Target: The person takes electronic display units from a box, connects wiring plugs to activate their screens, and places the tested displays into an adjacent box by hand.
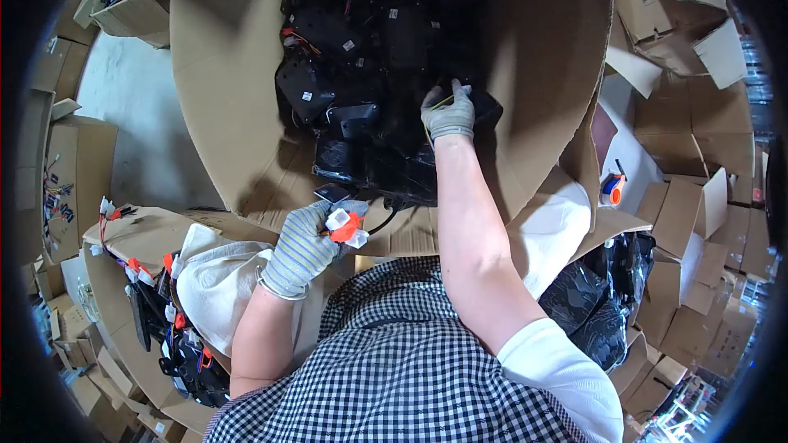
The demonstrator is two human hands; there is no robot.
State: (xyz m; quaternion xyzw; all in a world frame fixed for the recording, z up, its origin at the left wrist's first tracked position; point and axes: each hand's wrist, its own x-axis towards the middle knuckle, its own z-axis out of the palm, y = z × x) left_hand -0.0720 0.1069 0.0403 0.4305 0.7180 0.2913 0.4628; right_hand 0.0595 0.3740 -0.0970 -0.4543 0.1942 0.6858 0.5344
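My left hand [304, 244], in a striped grey work glove, is closed around a bunch of white and orange wire connectors [348, 226] at the near edge of the big cardboard box. A black cable runs from beside this bunch toward the box. Deeper in the box, my right hand [450, 110], also gloved, pinches a thin yellow wire [443, 102] that crosses its fingers; a small white piece shows at the fingertips. Around it lie several black plastic units [404, 39] with small white labels, some wrapped in shiny film. Their exact kind is unclear in the shadow.
The tall box wall [222, 74] curves around both sides. At left, an open carton [119, 238] holds black parts with wires, beside a white cloth [217, 279]. Film-wrapped black units [595, 312] lie at right, below an orange tape roll [612, 189]. More cartons stand around.
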